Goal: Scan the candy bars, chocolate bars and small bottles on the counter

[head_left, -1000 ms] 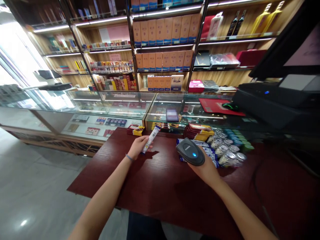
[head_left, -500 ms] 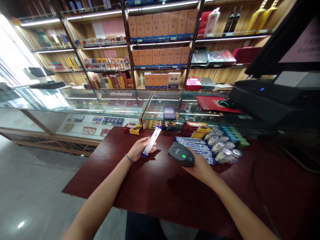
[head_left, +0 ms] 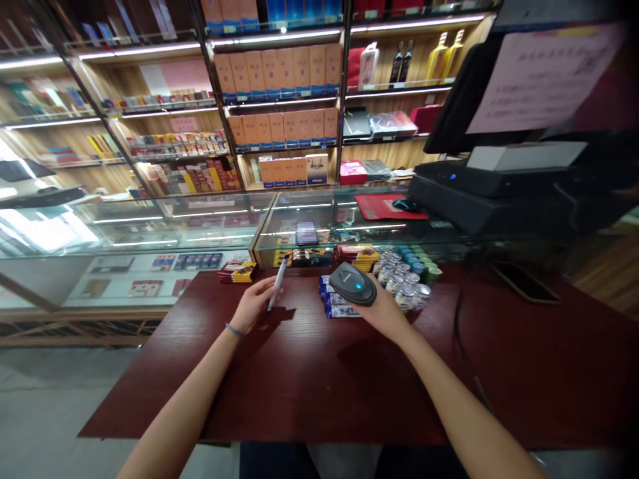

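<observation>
My left hand is closed on a slim white-and-blue packet, tilted upright and seen nearly edge-on above the table. A grey band circles that wrist. My right hand grips a black barcode scanner, whose top shows a small blue light. Its handle is hidden by the hand. Under and behind the scanner lie several blue-and-white packets of the same look. Beside them stand small clear jars with silver lids.
Red-and-yellow packs are stacked at the left and behind the scanner. A phone and a dark cable lie at the right of the brown table. Beyond are a glass display counter and a black monitor.
The packet in my left hand has turned from showing its broad face to nearly edge-on. The scanner's light went from green to blue. The view has swung to the right.
</observation>
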Available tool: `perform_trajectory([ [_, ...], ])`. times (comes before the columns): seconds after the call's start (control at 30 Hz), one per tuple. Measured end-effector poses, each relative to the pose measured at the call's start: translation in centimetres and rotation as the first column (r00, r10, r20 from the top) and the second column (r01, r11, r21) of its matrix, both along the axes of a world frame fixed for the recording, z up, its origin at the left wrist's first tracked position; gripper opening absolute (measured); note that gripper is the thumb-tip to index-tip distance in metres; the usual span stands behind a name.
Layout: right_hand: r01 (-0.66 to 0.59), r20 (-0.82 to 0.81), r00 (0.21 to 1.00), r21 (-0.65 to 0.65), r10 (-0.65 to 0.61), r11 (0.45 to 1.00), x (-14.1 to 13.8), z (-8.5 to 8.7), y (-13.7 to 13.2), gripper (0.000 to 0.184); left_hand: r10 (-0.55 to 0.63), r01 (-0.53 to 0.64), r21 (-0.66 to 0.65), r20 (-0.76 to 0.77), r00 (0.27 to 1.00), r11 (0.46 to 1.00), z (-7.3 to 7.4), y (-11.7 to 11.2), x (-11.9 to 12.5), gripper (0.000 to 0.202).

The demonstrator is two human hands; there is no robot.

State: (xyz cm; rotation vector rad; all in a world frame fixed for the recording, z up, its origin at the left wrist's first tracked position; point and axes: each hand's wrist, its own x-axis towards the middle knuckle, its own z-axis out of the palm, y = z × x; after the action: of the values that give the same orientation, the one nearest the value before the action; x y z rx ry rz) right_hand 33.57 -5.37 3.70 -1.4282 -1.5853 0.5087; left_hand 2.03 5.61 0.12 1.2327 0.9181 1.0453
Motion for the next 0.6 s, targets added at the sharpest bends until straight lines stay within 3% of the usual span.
perform_trajectory([
  [0.1, 0.066, -0.07, 0.996, 0.09, -0.06, 0.994, 1.9, -0.1, 0.3, 0.053, 0.058, -0.018, 0.192, -0.204, 0.977, 0.981, 0.7, 0.6, 0.9, 0.053],
  [0.2, 0.134, -0.108, 0.987, 0.141, -0.12, 0.981, 3.5, 0.4, 0.2, 0.055, 0.082, 0.044, 0.336, -0.35, 0.933, 0.941, 1.2, 0.6, 2.6, 0.044],
  [0.37, 0.212, -0.127, 0.973, 0.144, -0.194, 0.967, 5.4, 2.1, -0.9, 0.054, 0.19, 0.191, 0.578, -0.533, 0.825, 0.794, 1.3, -0.5, 7.3, 0.029],
  [0.47, 0.203, -0.141, 0.973, 0.16, -0.181, 0.966, 6.3, 3.1, -1.5, 0.049, 0.206, 0.313, 0.634, -0.608, 0.767, 0.708, 1.4, -1.1, 10.8, 0.026],
  [0.6, 0.222, -0.179, 0.965, 0.16, -0.193, 0.962, 7.2, 3.5, -1.9, 0.039, 0.214, 0.429, 0.635, -0.687, 0.695, 0.642, 1.5, -1.6, 14.9, 0.029],
])
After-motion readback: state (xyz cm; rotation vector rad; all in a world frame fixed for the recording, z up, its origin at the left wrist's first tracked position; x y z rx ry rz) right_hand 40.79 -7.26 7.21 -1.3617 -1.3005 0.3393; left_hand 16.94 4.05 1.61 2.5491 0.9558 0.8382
